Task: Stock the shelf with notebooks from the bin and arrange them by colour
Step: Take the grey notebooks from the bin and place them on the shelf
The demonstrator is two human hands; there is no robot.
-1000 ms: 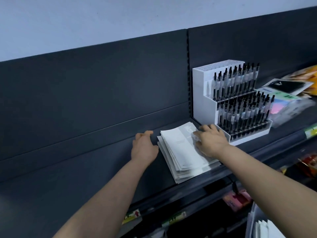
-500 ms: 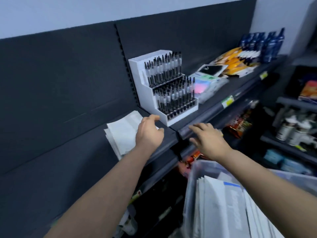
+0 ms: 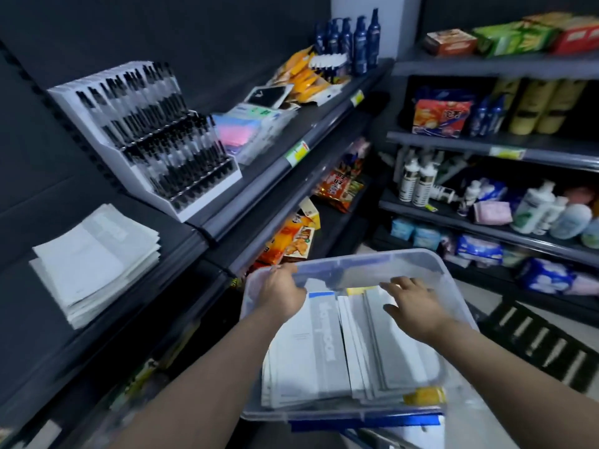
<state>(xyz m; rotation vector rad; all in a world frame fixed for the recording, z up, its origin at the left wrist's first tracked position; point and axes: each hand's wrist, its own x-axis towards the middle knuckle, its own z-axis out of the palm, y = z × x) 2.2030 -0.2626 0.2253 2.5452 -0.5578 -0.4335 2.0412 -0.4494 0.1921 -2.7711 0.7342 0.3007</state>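
A clear plastic bin (image 3: 418, 259) sits low in front of me, holding several grey and white notebooks (image 3: 324, 351) on edge, with a blue-edged one (image 3: 321, 294) and yellow ones (image 3: 424, 395) among them. My left hand (image 3: 282, 293) is at the bin's far left corner, its fingers curled down over the notebooks' top edges; a grip cannot be made out. My right hand (image 3: 411, 306) hovers with spread fingers over the grey notebooks on the right, holding nothing. A stack of white notebooks (image 3: 94, 264) lies flat on the dark shelf (image 3: 176, 230) to the left.
A white pen display (image 3: 152, 137) stands on the shelf right of the stack, then pastel packets (image 3: 240, 131) and blue bottles (image 3: 359, 40). Snack packs fill the lower shelf. Another rack with bottles and packets (image 3: 534, 209) stands on the right, and a dark crate (image 3: 534, 341) lies on the floor.
Both hands left the white stack on the shelf and came down to the bin. My view swung right and downward, so the bin now fills the lower middle.
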